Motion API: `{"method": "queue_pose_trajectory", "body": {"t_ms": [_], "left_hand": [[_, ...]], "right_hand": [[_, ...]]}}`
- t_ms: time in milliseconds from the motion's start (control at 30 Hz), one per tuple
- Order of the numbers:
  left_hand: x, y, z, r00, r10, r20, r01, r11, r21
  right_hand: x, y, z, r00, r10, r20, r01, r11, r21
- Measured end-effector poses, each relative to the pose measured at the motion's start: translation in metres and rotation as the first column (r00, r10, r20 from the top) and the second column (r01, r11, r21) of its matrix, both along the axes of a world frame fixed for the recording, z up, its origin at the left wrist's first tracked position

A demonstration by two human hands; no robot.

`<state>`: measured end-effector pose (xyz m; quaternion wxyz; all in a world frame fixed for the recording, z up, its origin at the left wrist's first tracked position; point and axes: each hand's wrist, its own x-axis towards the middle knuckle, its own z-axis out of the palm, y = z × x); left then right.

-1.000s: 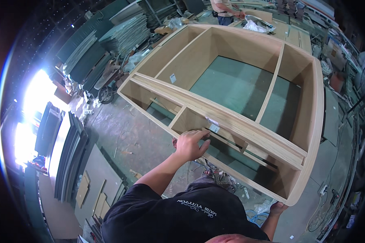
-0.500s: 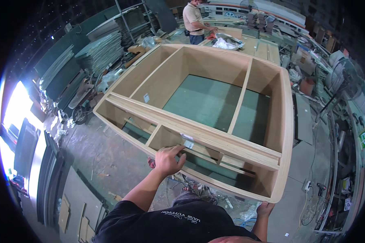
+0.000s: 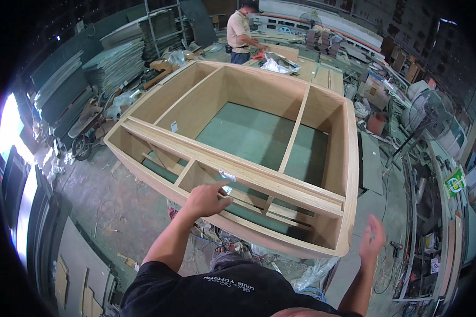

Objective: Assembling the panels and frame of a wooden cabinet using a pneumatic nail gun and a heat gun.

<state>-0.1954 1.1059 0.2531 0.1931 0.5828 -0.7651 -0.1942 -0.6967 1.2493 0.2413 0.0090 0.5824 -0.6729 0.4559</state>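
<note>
1. The left hand (image 3: 206, 199) lies on the near front edge of the cabinet (image 3: 238, 158), fingers curled over the rim toward the inside; the grip is closed lightly on that wooden edge.
2. The right hand (image 3: 372, 242) hangs in the air just off the cabinet's near right corner, palm open and fingers spread, its grip released and holding nothing.
3. The cabinet is a large, pale wooden carcass lying on its back, open side up, directly in front of the person. Dividers split it into a wide central bay, a narrow bay on the right, and a row of smaller bays along the near side.
4. A green panel (image 3: 248, 134) shows as the bottom of the bays.
5. A small shiny fitting (image 3: 228, 176) sits on the long rail just beyond the left hand's fingers.
6. Beyond the cabinet, another person (image 3: 240, 33) stands at a cluttered surface (image 3: 322, 74).
7. Stacked sheets (image 3: 111, 66) lie at the far left; a standing fan (image 3: 426, 113) is on the right, well apart from the cabinet.
</note>
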Motion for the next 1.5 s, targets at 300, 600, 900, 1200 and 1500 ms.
{"method": "queue_pose_trajectory", "body": {"t_ms": [300, 600, 900, 1200, 1500], "left_hand": [[-0.038, -0.108, 0.011, 0.992, -0.122, 0.020, 0.118, 0.881, -0.458], [-0.036, -0.127, -0.003, 0.991, -0.052, 0.124, 0.059, 0.997, -0.057], [-0.043, -0.133, -0.003, 0.989, -0.113, 0.100, 0.120, 0.991, -0.065], [-0.042, -0.129, 0.002, 0.987, -0.095, 0.129, 0.096, 0.995, -0.006], [-0.038, -0.129, -0.008, 0.990, -0.071, 0.120, 0.093, 0.977, -0.192]], "right_hand": [[0.030, -0.136, 0.021, 0.924, 0.238, -0.301, -0.198, 0.968, 0.158], [0.059, -0.141, 0.025, 0.905, 0.247, -0.345, -0.112, 0.923, 0.368], [0.043, -0.143, 0.013, 0.932, 0.172, -0.320, -0.046, 0.929, 0.366], [0.042, -0.145, 0.010, 0.930, 0.166, -0.327, -0.040, 0.933, 0.358], [0.045, -0.146, 0.013, 0.942, 0.182, -0.281, -0.067, 0.924, 0.375]]}}
